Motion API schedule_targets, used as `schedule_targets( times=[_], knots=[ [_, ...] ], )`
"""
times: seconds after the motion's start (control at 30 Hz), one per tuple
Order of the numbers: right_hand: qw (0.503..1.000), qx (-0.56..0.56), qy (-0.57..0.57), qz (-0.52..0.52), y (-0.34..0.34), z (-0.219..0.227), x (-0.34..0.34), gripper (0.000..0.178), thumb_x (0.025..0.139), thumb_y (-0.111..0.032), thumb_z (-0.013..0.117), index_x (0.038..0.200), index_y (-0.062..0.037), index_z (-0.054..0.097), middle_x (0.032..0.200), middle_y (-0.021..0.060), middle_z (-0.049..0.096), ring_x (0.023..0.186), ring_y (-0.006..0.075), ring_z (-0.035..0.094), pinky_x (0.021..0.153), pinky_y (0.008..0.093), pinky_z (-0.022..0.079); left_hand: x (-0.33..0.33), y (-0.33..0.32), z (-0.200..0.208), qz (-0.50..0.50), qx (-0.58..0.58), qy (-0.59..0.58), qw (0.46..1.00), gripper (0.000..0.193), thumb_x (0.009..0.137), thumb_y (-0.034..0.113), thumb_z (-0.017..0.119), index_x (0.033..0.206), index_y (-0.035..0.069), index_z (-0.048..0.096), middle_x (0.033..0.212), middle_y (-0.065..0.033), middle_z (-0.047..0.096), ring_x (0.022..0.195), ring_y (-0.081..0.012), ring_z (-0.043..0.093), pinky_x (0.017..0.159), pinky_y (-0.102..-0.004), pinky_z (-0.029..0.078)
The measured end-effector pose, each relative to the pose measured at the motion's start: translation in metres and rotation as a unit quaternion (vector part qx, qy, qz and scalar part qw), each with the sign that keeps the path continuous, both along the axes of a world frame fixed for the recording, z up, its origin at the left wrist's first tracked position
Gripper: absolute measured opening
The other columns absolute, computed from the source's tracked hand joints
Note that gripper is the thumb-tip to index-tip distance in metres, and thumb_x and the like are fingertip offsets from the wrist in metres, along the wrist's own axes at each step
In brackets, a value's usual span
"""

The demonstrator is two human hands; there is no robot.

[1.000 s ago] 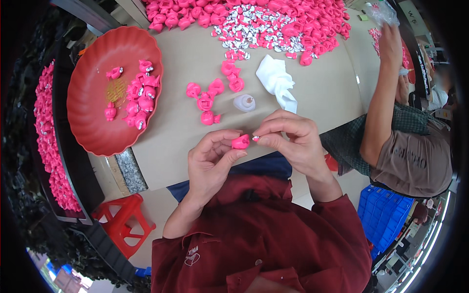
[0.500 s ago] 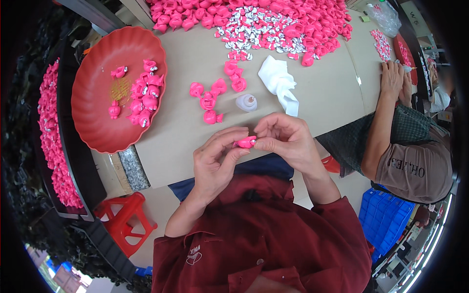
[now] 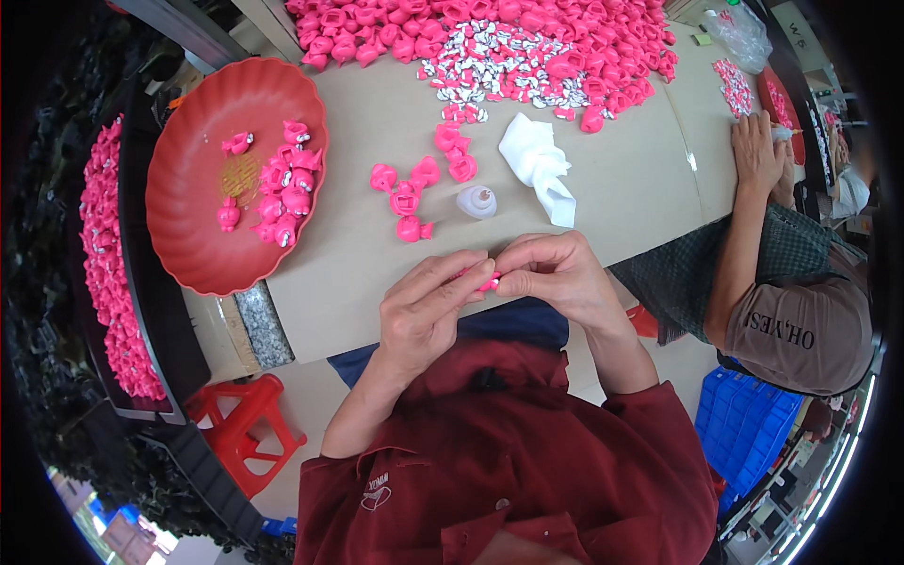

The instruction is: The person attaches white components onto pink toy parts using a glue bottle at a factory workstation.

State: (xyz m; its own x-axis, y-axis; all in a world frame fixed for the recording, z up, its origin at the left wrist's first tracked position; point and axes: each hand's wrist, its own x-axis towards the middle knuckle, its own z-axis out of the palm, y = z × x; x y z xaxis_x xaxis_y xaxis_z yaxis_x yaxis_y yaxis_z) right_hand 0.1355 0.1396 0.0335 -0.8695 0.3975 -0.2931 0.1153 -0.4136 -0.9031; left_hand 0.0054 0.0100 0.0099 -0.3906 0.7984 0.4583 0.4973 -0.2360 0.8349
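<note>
Between my two hands, over the near edge of the table, is a small pink plastic figure piece [image 3: 491, 282] with a bit of white on it. My left hand [image 3: 422, 299] wraps its fingers over the piece and covers most of it. The thumb and forefinger of my right hand [image 3: 557, 279] pinch its right end. Just beyond my hands stands a small translucent squeeze bottle [image 3: 477, 201] with a narrow tip. Several hollow pink parts [image 3: 405, 197] lie to its left, and a crumpled white cloth or tissue [image 3: 539, 160] lies to its right.
A red scalloped tray [image 3: 179, 226] at left holds several pink figures. A large heap of pink parts [image 3: 377, 28] and a pile of white-and-pink bits [image 3: 490, 66] cover the table's far side. A co-worker's arm [image 3: 744, 226] rests at right. A red stool [image 3: 240, 433] stands lower left.
My left fingers have closed further over the pink piece, hiding more of it. My right hand keeps its pinch. The whole view has shifted slightly.
</note>
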Motion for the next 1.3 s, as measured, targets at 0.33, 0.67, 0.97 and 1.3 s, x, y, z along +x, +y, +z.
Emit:
schedule_targets(
  times=[0.33,0.67,0.97,1.3],
  knots=[
    [1.0,0.002,0.005,-0.013,-0.001,0.002,-0.002,0.01,0.076,0.003,0.066,0.087,0.0036,0.066,0.083,0.0075,0.062,0.075,0.012,0.06,0.067,0.0231,0.048,0.002,-0.005,0.006,-0.005,-0.063,-0.108,0.992,0.034,0.075,-0.013,0.058,0.105,0.001,0.064,0.1,-0.0134,0.06,0.079,-0.0186,0.063,0.065,-0.0252,0.055],
    [1.0,0.016,0.014,-0.011,-0.002,-0.004,-0.002,0.007,0.078,0.002,0.065,0.085,0.0044,0.066,0.083,0.0091,0.065,0.077,0.0127,0.061,0.07,0.0234,0.049,0.001,-0.003,-0.001,-0.035,-0.032,-0.127,0.991,0.04,0.071,-0.02,0.05,0.102,0.001,0.064,0.099,-0.0137,0.061,0.083,-0.0204,0.062,0.064,-0.0264,0.057],
    [0.999,0.003,0.015,-0.033,-0.004,-0.009,-0.005,0.008,0.077,0.0,0.066,0.084,0.004,0.067,0.081,0.0093,0.065,0.076,0.0125,0.062,0.069,0.0234,0.049,0.001,-0.002,0.0,-0.025,-0.048,-0.14,0.989,0.045,0.07,-0.022,0.045,0.104,0.001,0.064,0.098,-0.0131,0.06,0.081,-0.0194,0.062,0.065,-0.0259,0.057],
    [1.0,-0.004,-0.012,-0.014,0.001,-0.008,-0.004,0.009,0.078,-0.003,0.067,0.085,0.003,0.067,0.078,0.0085,0.066,0.074,0.0108,0.061,0.068,0.0225,0.049,0.002,-0.002,0.0,-0.022,-0.051,-0.14,0.989,0.028,0.081,-0.009,0.053,0.105,0.001,0.064,0.097,-0.0135,0.059,0.071,-0.0136,0.061,0.062,-0.0218,0.05]
  ],
)
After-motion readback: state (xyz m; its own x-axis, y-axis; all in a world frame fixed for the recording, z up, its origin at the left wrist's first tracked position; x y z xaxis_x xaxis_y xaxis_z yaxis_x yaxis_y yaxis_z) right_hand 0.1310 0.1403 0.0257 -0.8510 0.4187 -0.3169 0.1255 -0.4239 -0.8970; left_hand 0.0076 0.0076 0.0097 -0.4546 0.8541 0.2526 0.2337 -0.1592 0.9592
